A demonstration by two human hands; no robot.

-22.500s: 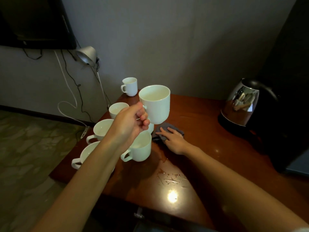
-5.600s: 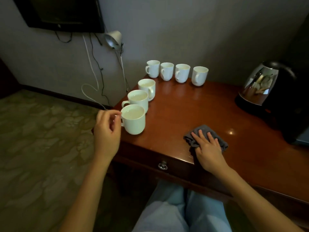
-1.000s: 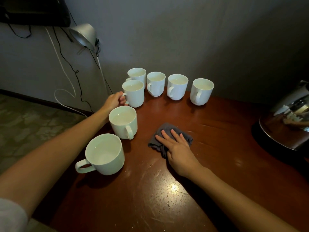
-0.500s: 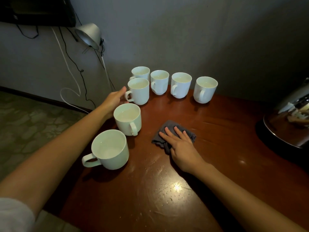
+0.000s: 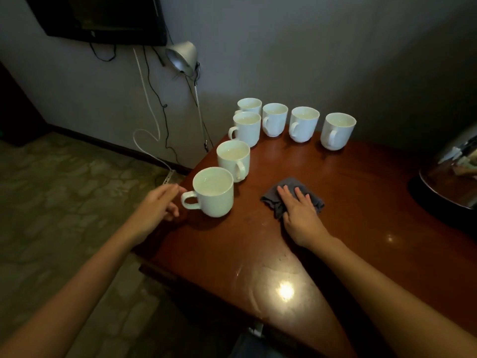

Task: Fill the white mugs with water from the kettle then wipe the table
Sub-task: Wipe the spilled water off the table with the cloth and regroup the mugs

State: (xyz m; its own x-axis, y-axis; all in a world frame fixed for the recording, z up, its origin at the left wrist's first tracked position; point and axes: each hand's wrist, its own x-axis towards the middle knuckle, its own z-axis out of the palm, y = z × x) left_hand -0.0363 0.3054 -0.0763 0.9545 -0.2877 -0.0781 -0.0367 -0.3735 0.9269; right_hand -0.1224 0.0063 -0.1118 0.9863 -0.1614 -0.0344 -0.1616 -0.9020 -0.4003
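Observation:
Several white mugs with water stand on the brown wooden table (image 5: 348,192): a row at the back wall and a line down the left edge. The nearest mug (image 5: 214,192) has its handle turned left. My left hand (image 5: 161,205) hovers just left of that handle, fingers loosely spread, holding nothing. My right hand (image 5: 300,211) lies flat on a grey cloth (image 5: 291,196) at the table's middle. The shiny kettle (image 5: 454,174) sits on its dark base at the right edge of the view.
A silver lamp (image 5: 182,59) and several cables hang on the wall left of the table, under a dark screen (image 5: 103,19). The table's left edge runs right beside the line of mugs. A drawer knob (image 5: 255,329) shows below the front edge.
My left hand has drawn back from the mug near the back row to the handle of the nearest mug. The right hand stays on the cloth. The view has shifted.

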